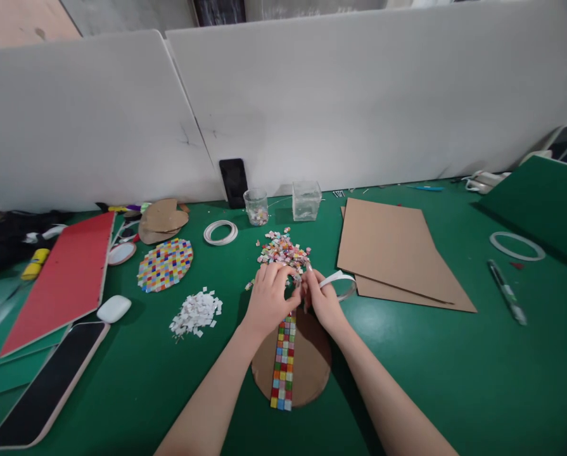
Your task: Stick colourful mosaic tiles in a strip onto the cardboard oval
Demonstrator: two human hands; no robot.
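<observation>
My left hand (272, 296) is closed in a pinch over the far end of a strip of small coloured mosaic tiles (284, 364). What lies between its fingertips is too small to make out. The strip runs lengthwise over a round cardboard disc (312, 364), its near end slightly past the rim. Fingertips almost meeting the left ones, my right hand (325, 303) is closed on a roll of white tape (347, 291), which sticks out to the right. Just beyond both hands is a heap of loose coloured tiles (283, 247), partly hidden by them.
To the left lie white chips (196, 313), a tile-covered disc (165, 265), a phone (50, 386) and a red board (64, 272). Clear cups (256, 206) and another phone (234, 183) stand by the white partition (359, 101). Cardboard sheets (392, 247) and a pen (506, 291) lie right.
</observation>
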